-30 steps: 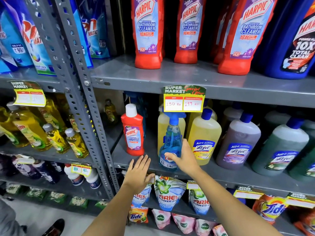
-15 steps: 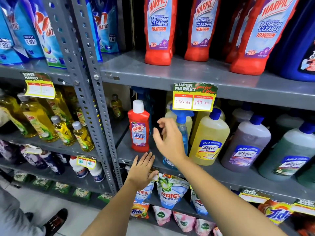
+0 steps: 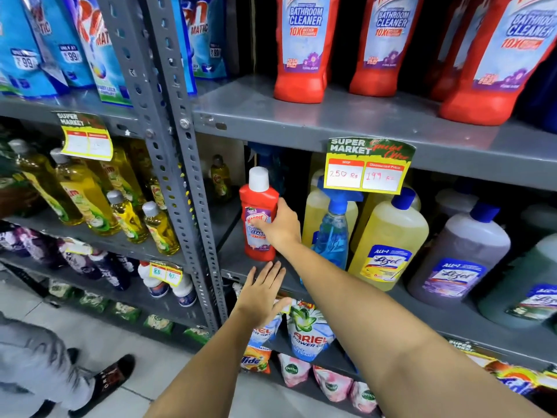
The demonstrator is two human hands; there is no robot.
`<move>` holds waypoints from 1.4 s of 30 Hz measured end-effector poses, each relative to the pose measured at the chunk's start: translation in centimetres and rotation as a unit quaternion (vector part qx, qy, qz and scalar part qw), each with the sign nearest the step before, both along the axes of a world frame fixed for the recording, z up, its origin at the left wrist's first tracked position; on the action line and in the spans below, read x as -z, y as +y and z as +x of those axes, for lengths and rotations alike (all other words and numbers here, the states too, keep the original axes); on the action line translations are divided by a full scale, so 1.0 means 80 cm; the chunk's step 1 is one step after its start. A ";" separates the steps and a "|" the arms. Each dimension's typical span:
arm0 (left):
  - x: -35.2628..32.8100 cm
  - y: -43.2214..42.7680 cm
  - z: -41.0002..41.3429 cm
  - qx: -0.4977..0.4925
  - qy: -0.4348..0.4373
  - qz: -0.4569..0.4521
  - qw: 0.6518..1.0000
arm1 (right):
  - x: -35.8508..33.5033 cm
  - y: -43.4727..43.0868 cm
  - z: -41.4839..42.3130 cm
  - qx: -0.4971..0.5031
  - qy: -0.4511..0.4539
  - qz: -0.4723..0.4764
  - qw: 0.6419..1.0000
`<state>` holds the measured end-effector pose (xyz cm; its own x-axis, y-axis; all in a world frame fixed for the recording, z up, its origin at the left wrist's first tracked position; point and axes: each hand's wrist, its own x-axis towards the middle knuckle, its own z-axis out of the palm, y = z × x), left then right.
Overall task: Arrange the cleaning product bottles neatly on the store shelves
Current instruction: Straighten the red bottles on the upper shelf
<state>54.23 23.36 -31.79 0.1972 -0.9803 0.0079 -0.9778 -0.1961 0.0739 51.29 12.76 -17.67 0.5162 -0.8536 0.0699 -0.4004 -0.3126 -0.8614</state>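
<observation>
Now the right hand (image 3: pixel 278 226) is grasping the small red bottle (image 3: pixel 259 215); the left hand (image 3: pixel 260 294) is resting open, and a hasty pull could be tipping the spray bottle (image 3: pixel 333 233) beside.

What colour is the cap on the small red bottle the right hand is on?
White, clearest in the head view.

A small red Harpic bottle (image 3: pixel 259 215) with a white cap is seen upright at the left end of the middle shelf (image 3: pixel 452 315), its lower label partly covered. To its right, a blue spray bottle (image 3: pixel 333 233) is stood at the shelf front, just beside a yellow Lizol bottle (image 3: pixel 390 239), then a purple Lizol bottle (image 3: pixel 461 251) and a green one (image 3: pixel 524 285), all upright with blue caps. Large red Harpic bottles (image 3: pixel 304 46) are lined along the upper shelf (image 3: pixel 331 122).
</observation>
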 end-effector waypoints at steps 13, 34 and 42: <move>-0.072 0.034 0.009 0.108 0.025 -0.133 0.985 | -0.131 0.067 -0.074 -0.154 -0.125 -0.144 0.969; -0.377 -0.033 0.001 0.125 -0.129 -0.399 0.899 | -0.407 -0.083 -0.184 0.063 -0.214 -0.263 0.939; -0.376 -0.035 -0.005 0.118 -0.099 -0.424 0.893 | -0.392 -0.091 -0.190 0.051 -0.214 -0.232 0.948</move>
<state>53.85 20.60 -1.74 -0.1015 -0.6196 0.7784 -0.9948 0.0610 -0.0812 36.06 5.44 13.73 0.2718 -0.7241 0.6339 -0.0946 -0.6756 -0.7312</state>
